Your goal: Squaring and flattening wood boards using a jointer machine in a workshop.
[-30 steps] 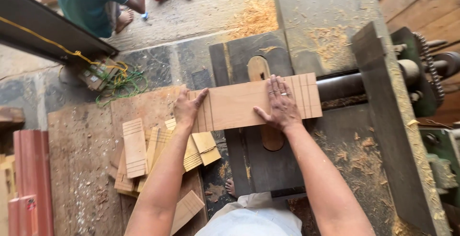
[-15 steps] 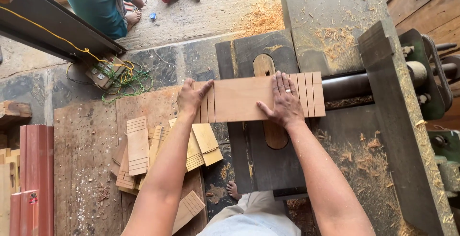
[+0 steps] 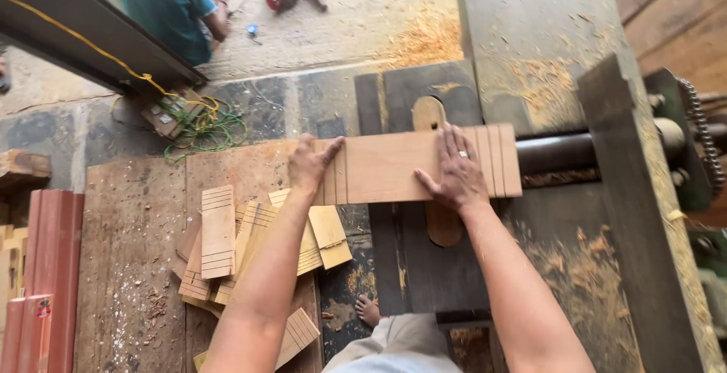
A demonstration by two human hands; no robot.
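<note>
We see a wooden board (image 3: 394, 167) lying flat across the dark table of a woodworking machine (image 3: 432, 267), its long side running left to right. The left hand (image 3: 310, 165) presses on the board's left end, fingers spread flat, thumb pointing along the top face. The right hand (image 3: 454, 176) lies palm down on the right half, fingers splayed; neither hand is curled around the board, both bear on it from above. Narrow grooves cross the board near each end. A rounded wooden piece (image 3: 439, 221) shows above and below the board, passing under it. Left of the machine, a pile of grooved offcuts (image 3: 227, 244) rests on a worn wooden bench (image 3: 129, 267). Sawdust (image 3: 583, 267) lies on the table at right. Another person in a teal shirt (image 3: 166, 2) crouches at top left.
</note>
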